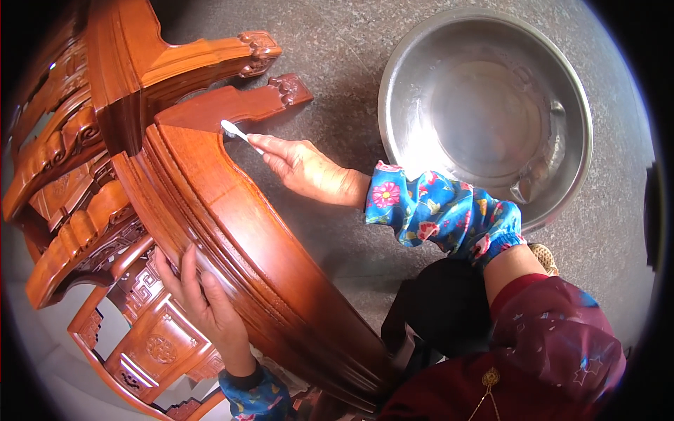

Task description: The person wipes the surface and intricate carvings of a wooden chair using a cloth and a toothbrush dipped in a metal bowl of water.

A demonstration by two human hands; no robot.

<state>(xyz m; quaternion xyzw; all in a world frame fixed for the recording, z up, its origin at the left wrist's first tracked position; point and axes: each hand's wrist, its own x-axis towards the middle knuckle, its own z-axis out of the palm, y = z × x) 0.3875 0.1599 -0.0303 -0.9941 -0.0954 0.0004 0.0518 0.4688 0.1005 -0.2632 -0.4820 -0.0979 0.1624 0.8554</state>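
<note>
A white toothbrush [234, 129] is pinched between the thumb and fingers of my right hand [310, 171]. Its bristled head is at the inner corner where a carved leg [247, 101] joins the curved apron [253, 221] of a varnished reddish-brown wooden piece of furniture. Whether the bristles touch the wood, I cannot tell. My left hand [210, 305] lies against the moulded edge of the same piece, fingers spread and holding nothing. A second leg [205, 57] with a carved foot stands out beside the first.
A large stainless steel basin [392, 89] stands on the speckled grey floor [337, 47] at the upper right, with what looks like shallow water inside. Behind the apron is a carved wooden chair back [158, 342] with fretwork. My shoe [544, 259] shows below the basin.
</note>
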